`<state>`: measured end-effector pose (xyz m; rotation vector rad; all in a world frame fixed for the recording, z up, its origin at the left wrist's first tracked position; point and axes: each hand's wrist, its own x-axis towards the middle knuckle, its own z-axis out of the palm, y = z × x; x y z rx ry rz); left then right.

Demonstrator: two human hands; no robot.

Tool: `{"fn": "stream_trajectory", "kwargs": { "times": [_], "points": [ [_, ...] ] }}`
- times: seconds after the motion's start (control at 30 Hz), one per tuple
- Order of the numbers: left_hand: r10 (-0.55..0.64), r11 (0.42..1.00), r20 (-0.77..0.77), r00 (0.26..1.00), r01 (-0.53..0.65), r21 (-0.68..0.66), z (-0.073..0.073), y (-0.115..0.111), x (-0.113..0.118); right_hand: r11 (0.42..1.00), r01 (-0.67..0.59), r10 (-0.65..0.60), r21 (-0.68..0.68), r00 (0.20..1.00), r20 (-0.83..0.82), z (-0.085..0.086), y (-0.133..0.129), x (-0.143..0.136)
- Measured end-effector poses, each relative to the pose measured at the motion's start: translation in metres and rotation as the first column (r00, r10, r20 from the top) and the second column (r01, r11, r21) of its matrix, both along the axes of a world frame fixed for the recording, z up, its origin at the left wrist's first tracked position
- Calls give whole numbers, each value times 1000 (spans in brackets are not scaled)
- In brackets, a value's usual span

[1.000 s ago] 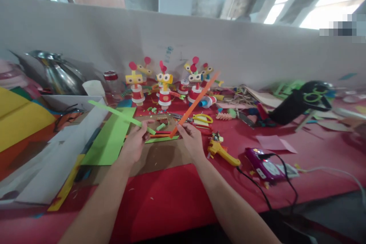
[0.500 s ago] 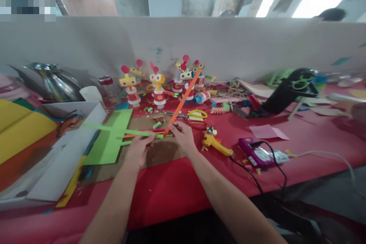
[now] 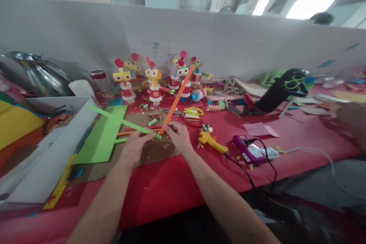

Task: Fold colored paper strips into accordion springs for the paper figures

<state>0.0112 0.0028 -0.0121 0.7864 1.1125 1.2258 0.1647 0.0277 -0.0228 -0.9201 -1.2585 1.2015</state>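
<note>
While left grip (image 3: 135,145) on green strip (image 3: 135,126), right grip (image 3: 180,136) on orange strip (image 3: 178,98), scissors (image 3: 198,112), glue gun (image 3: 213,143) nearby.

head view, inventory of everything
green strip: 1, left hand
orange strip: 1, right hand
cup figures: about 6, red-white-yellow, back
jug: 1, silver, far left
jar: 1, clear, back left
box: 1, white, left
large sheet: 1, green, beside box
cardboard: 1, brown, centre
scissor handles: 2, yellow and red, centre
glue gun: 1, yellow, centre right
socket block: 1, purple, right
tube: 1, black, back right
scraps: many, mixed, back
table: 1, red, underneath
left hand: 1, centre
right hand: 1, centre
</note>
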Motion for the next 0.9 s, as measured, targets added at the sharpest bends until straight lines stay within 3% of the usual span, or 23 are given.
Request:
{"fn": "stream_trajectory", "kwargs": {
  "times": [0.9],
  "points": [
    [20, 998, -78, 997, -15, 62, 1, -2, 7, 999, -33, 33, -20, 999, 3, 2, 0, 0]
  ]
}}
